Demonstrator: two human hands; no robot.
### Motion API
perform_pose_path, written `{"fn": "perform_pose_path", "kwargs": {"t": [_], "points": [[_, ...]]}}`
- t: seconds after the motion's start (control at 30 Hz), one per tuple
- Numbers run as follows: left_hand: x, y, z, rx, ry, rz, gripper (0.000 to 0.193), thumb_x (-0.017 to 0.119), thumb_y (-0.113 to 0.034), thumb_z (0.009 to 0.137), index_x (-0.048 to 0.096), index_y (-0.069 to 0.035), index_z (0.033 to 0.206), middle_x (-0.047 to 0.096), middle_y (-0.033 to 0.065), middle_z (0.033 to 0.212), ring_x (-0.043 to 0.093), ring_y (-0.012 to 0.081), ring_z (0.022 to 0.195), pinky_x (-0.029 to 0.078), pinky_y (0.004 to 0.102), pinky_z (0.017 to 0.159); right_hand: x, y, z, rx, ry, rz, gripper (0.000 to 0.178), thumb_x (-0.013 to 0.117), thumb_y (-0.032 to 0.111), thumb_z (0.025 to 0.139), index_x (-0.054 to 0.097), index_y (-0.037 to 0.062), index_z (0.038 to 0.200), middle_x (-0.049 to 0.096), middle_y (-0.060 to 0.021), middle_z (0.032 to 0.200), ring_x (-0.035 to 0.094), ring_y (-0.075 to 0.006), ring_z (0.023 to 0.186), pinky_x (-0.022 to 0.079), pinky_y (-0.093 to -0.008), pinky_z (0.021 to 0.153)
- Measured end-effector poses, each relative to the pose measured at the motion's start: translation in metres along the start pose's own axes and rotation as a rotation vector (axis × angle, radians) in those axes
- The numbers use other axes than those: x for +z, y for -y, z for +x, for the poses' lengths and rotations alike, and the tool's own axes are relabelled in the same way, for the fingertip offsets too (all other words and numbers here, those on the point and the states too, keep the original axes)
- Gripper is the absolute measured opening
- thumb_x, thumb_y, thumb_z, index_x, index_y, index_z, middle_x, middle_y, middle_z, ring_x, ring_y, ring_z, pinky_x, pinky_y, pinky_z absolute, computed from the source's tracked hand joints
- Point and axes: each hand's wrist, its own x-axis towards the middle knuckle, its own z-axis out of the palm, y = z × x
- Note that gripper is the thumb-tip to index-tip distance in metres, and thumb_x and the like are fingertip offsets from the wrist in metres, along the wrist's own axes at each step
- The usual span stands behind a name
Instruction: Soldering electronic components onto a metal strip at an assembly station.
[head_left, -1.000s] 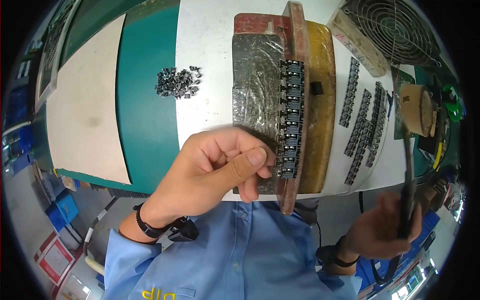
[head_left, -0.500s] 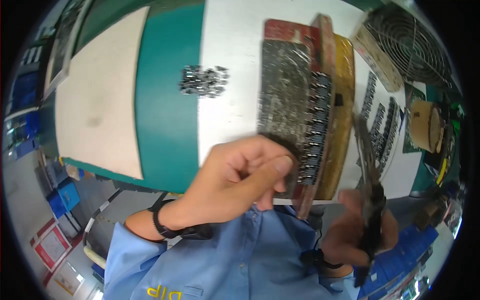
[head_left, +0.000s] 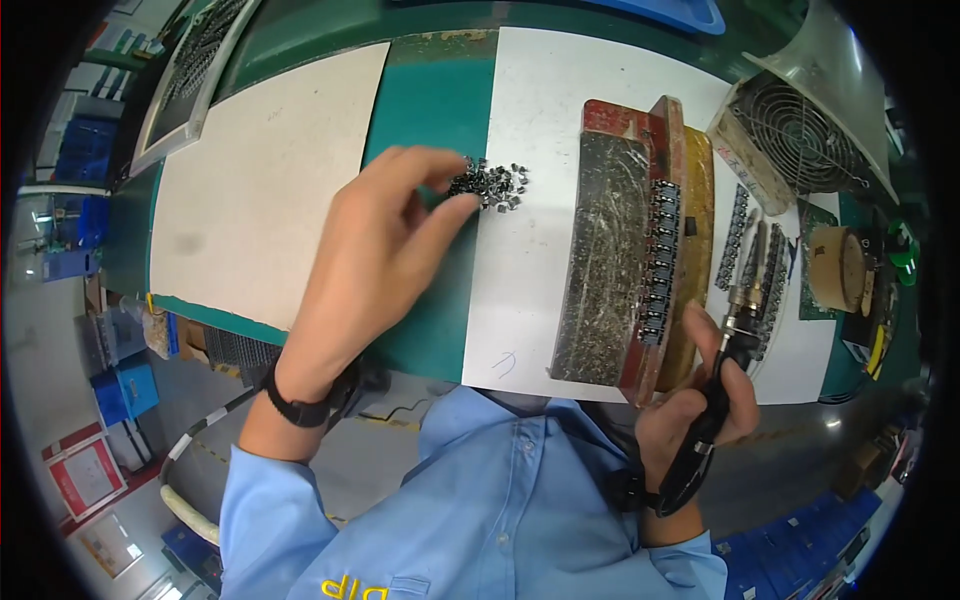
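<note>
My left hand [head_left: 370,245] is at a loose pile of small dark components [head_left: 503,187], which lies across the edge of a white sheet. Its thumb and forefinger are spread at the pile's left side, with no part visible between them. In my right hand [head_left: 690,410] is a soldering iron [head_left: 743,298], gripped by its black handle, the metal tip pointing away from me. Between the hands stands a red and dark work fixture [head_left: 602,260]. A row of small circuit boards [head_left: 659,265] runs along its right side, beside a yellowish strip [head_left: 692,260].
A fan with a wire guard [head_left: 800,130] stands at the far right. Strips of boards [head_left: 735,240] lie near the iron, with a brown roll [head_left: 838,268] beyond them. A cream board [head_left: 260,180] covers the left of the green mat [head_left: 430,110]. Far back is a blue tray [head_left: 670,12].
My left hand has moved from the fixture, leftward and away from me, to the component pile, and its fingers have spread. My right hand still holds the soldering iron. The view has shifted.
</note>
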Motion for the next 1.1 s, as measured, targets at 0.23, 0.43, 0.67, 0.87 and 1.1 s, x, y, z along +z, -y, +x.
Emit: {"fn": "perform_pose_path", "kwargs": {"t": [0.23, 0.43, 0.67, 0.87, 1.1], "points": [[0.029, -0.005, 0.036, 0.308, -0.028, 0.309, 0.019, 0.065, -0.009, 0.073, 0.058, 0.003, 0.086, 0.054, 0.0151, 0.076, 0.05, 0.03, 0.076, 0.042, 0.0356, 0.068, -0.002, -0.002, 0.002, -0.013, -0.01, 0.043, 0.036, 0.038, 0.033, 0.093, 0.025, 0.0079, 0.116, 0.053, -0.0221, 0.112, 0.053, -0.032, 0.106, 0.04, -0.0418, 0.094], [0.033, -0.009, 0.045, 0.31, 0.092, 0.365, 0.011, 0.064, -0.008, 0.072, 0.058, 0.002, 0.073, 0.054, 0.0143, 0.075, 0.049, 0.0299, 0.076, 0.04, 0.0376, 0.068, -0.008, -0.003, 0.003, -0.049, 0.017, 0.017, 0.034, 0.039, 0.03, 0.093, 0.027, 0.0073, 0.115, 0.055, -0.0235, 0.106, 0.056, -0.0322, 0.101, 0.041, -0.0422, 0.092], [0.027, -0.014, 0.046, 0.311, 0.161, 0.36, 0.012, 0.064, -0.008, 0.073, 0.057, 0.002, 0.072, 0.055, 0.0137, 0.074, 0.05, 0.0294, 0.073, 0.04, 0.0372, 0.067, -0.007, -0.007, 0.001, -0.053, -0.023, 0.073, 0.032, 0.041, 0.028, 0.092, 0.028, 0.007, 0.113, 0.057, -0.0244, 0.103, 0.057, -0.0323, 0.098, 0.043, -0.0428, 0.09], [0.015, -0.02, 0.041, 0.179, 0.228, 0.251, 0.014, 0.063, -0.011, 0.077, 0.057, 0.001, 0.082, 0.057, 0.0086, 0.077, 0.053, 0.0191, 0.068, 0.04, 0.0296, 0.061, -0.011, -0.009, 0.0, -0.058, -0.01, 0.254, 0.035, 0.052, 0.015, 0.086, 0.035, 0.0066, 0.116, 0.054, -0.0308, 0.108, 0.056, -0.0379, 0.101, 0.04, -0.0476, 0.091], [0.02, -0.021, 0.008, -0.204, 0.143, -0.579, 0.014, 0.062, -0.002, 0.077, 0.056, 0.004, 0.089, 0.06, 0.0045, 0.078, 0.055, 0.0094, 0.07, 0.042, 0.0211, 0.061, -0.01, 0.009, 0.003, 0.073, -0.089, 0.126, 0.032, 0.042, 0.031, 0.092, 0.031, 0.0068, 0.111, 0.06, -0.0239, 0.098, 0.058, -0.0252, 0.096, 0.043, -0.0347, 0.086]]}}
